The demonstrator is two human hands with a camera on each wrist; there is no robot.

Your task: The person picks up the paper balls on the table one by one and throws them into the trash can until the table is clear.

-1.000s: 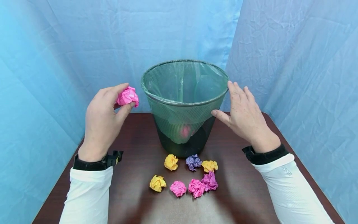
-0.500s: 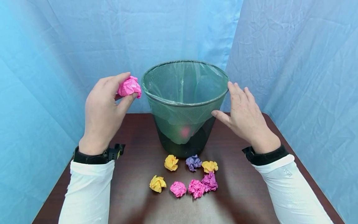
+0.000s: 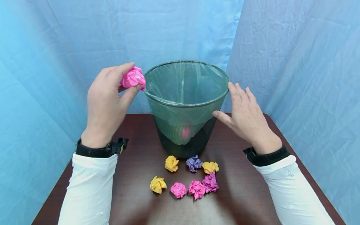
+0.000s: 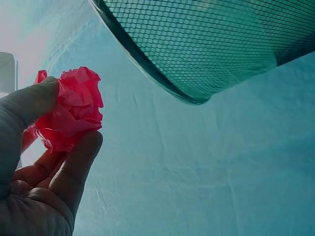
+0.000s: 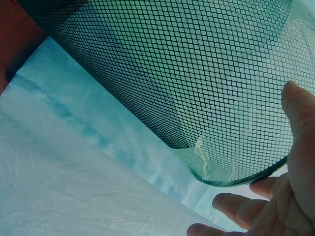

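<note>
Nearest us on the dark worktop (image 3: 132, 184) lie a yellow ball (image 3: 158, 185), two pink balls (image 3: 178, 190) and a magenta ball (image 3: 210, 182) of crumpled paper, the magenta touching the right-hand pink. Just behind we see two more yellow ones with a violet ball (image 3: 194, 163) between, close in front of the black mesh bin (image 3: 180, 152). Beyond these, our left hand (image 3: 104, 104) pinches a held pink ball (image 3: 133, 77) between thumb and fingers, outside the bin; its rim (image 3: 187, 105) stands between ball and mouth. Our right hand (image 3: 247, 117) is spread at the opposite side, fingertips seemingly touching the rim. Something pink, perhaps paper, shows blurred through the green liner (image 3: 168, 115). Blue curtains (image 3: 180, 28) hang behind.
</note>
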